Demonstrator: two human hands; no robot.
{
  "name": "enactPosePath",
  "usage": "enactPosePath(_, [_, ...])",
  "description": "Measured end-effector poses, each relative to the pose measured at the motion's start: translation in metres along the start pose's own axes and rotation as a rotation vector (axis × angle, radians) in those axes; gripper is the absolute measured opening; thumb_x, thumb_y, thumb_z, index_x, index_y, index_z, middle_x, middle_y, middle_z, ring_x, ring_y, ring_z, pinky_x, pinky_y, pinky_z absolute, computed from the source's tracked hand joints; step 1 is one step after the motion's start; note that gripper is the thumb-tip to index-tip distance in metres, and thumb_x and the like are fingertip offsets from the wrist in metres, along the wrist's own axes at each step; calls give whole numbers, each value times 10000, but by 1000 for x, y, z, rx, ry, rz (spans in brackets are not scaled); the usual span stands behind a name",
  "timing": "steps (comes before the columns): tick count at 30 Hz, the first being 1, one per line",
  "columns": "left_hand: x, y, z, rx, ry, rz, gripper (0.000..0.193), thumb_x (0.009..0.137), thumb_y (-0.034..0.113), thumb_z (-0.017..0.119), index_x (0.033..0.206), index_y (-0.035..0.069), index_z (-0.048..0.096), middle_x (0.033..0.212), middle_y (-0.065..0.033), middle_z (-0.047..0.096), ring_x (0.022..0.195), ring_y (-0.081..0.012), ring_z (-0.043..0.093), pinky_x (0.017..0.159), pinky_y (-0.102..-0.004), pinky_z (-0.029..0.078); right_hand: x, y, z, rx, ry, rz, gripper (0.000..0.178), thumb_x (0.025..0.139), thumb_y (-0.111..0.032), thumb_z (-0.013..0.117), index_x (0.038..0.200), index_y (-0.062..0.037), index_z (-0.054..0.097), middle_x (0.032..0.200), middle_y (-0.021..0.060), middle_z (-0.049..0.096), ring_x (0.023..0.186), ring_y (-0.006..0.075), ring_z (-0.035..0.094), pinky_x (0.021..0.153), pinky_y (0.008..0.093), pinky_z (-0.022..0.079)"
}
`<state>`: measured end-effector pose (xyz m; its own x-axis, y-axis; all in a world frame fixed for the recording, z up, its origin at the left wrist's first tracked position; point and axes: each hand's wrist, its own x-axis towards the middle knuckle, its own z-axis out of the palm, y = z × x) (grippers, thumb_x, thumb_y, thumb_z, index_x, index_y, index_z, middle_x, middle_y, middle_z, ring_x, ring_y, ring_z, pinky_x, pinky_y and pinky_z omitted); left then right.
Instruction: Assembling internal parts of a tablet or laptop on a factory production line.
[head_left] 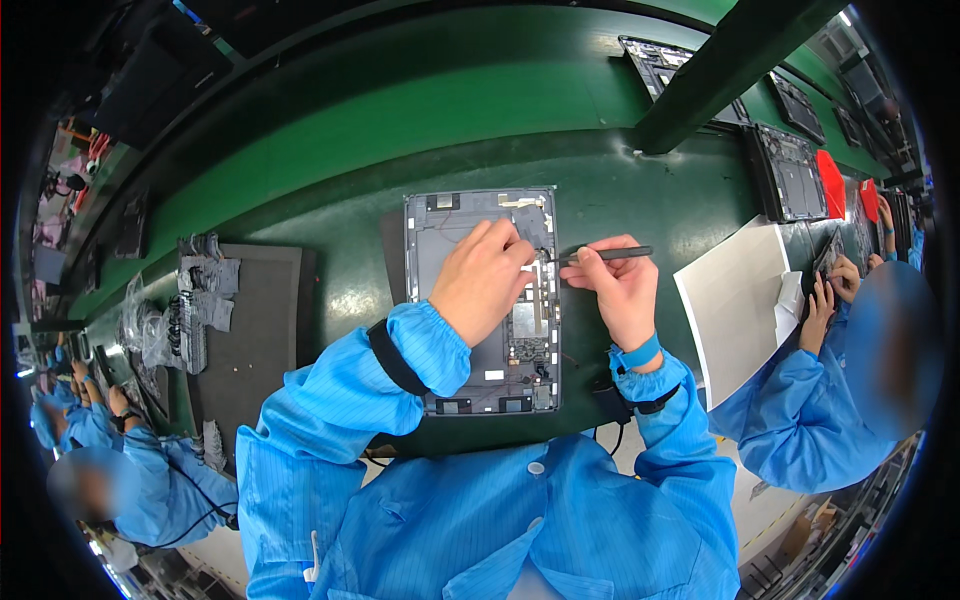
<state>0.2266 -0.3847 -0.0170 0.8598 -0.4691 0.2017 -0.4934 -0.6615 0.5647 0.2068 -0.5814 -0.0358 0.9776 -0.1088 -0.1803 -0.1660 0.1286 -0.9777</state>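
An opened tablet-like device [490, 376] lies in front of me on the green bench, its grey inner shell, circuit board and cables exposed. My left hand [482, 280] reaches over its middle, fingers bent and drawn together at the board's upper part. What those fingertips pinch, if anything, is hidden beneath them. At the device's right edge, my right hand [622, 290] holds slim black tweezers [628, 252] between thumb and fingers. The tweezers' tip points left onto the board, close to my left fingertips.
On the left, a dark mat [250, 330] carries a stack of grey parts [208, 290] beside clear plastic bags [150, 325]. A white sheet [735, 300] lies at the right, near a co-worker [800, 400]. A dark post [700, 90] and more opened devices [790, 175] stand farther back.
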Motion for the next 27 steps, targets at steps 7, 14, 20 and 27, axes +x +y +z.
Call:
enactPosePath(7, [0,0,1,-3,4,-3,166,762,78,753,898,44,665,926,-77,570,911,-287,569,795,-390,495,0,3,1,19,8,-14,120,915,12,638,969,69,546,859,160,678,762,216,725,664,275,617])
enactPosePath(14, [0,1,4,33,0,58,228,769,60,733,990,104,699,924,-55,555,892,-260,558,800,-373,494,3,7,0,34,-7,-19,107,925,4,621,971,67,547,850,160,682,750,210,722,671,278,616])
enactPosePath(20, [0,-3,7,78,-29,92,339,769,57,724,1093,158,710,968,-45,547,913,-246,551,818,-361,495,1,5,2,32,-11,-23,109,928,-4,621,967,62,542,848,159,681,751,208,722,669,279,616])
enactPosePath(27, [2,-4,1,43,-54,104,354,768,61,732,1106,161,706,1006,-53,545,951,-249,549,842,-358,491,-9,2,4,68,67,-51,134,925,-9,638,974,37,522,832,133,666,754,193,721,661,269,614])
